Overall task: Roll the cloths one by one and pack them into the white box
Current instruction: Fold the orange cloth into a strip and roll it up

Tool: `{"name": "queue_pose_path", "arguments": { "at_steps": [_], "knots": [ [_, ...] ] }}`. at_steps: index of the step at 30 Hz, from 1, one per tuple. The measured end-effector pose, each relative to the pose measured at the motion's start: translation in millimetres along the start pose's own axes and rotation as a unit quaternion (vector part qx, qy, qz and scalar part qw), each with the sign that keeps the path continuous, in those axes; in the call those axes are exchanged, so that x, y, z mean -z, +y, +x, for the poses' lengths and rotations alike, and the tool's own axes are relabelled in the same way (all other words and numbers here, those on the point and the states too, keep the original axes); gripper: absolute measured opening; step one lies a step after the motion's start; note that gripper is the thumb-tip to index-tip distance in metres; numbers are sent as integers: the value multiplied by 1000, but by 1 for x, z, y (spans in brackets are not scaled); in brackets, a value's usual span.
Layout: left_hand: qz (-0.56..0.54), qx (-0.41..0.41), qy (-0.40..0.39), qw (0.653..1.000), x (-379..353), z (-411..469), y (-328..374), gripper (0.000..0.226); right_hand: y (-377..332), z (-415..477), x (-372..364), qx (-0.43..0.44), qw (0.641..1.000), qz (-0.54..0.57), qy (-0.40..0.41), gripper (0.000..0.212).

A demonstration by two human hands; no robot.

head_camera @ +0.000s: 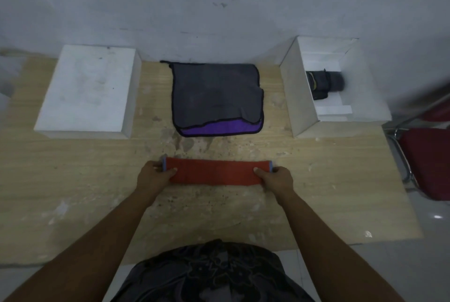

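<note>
Gripping one red cloth (214, 171), left hand (152, 176) and right hand (277, 177) curl fingers (171, 171) round it.

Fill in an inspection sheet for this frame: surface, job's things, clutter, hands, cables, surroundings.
Surface: wooden table, worn and stained.
Job's things: red cloth folded into a strip near the front; grey cloth lying over purple cloth at the back; open box on the right, holding one dark roll.
Clutter: closed white box on the left.
Hands: left hand and right hand each pinch one end of the red cloth.
Cables: nothing seen.
Surroundings: grey wall behind; red chair to the right.
</note>
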State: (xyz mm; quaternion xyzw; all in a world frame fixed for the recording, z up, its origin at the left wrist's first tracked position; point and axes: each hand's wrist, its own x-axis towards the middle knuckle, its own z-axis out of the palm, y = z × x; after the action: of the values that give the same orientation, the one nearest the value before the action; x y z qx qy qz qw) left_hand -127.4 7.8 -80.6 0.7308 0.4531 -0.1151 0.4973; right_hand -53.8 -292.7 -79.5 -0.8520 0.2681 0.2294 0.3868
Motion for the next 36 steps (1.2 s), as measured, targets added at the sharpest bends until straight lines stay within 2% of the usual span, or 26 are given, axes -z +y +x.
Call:
{"name": "queue_pose_path", "arguments": {
  "at_steps": [4, 8, 11, 15, 18, 20, 23, 27, 32, 36],
  "knots": [
    [-64, 11, -72, 995, 8, 7, -5, 46, -1, 0, 6, 52, 998, -30, -2, 39],
    [-57, -7, -78, 995, 12, 4, -13, 32, -1, -3, 8, 68, 995, -76, 19, 38],
    [-67, -2, -80, 995, 11, 3, -18, 38, -3, -10, 4, 91, 992, -78, 31, 36],
    [-62, -8, -87, 994, 12, 5, -18, 39, -5, -23, -9, 172, 979, -92, 55, 33],
    [-58, -15, -101, 993, 12, 6, -17, 30, -4, -38, -25, 215, 969, -115, 34, 38],
    [-58, -13, -105, 993, 14, 8, -17, 33, -3, -46, -38, 234, 963, -135, 20, 43],
    [-51, -15, -112, 992, 18, 11, -21, 41, -5, -53, -55, 231, 962, -144, 21, 43],
    [-49, -25, -126, 990, 20, 12, -24, 40, -6, -51, -64, 229, 961, -150, 33, 33],
    [-69, -21, -154, 985, 22, 13, -23, 36, 0, -50, -66, 202, 956, -158, 138, 23],
    [-65, -22, -175, 982, 24, 20, -25, 35, -8, -49, -65, 143, 975, -136, 104, 27]
  ]
}}
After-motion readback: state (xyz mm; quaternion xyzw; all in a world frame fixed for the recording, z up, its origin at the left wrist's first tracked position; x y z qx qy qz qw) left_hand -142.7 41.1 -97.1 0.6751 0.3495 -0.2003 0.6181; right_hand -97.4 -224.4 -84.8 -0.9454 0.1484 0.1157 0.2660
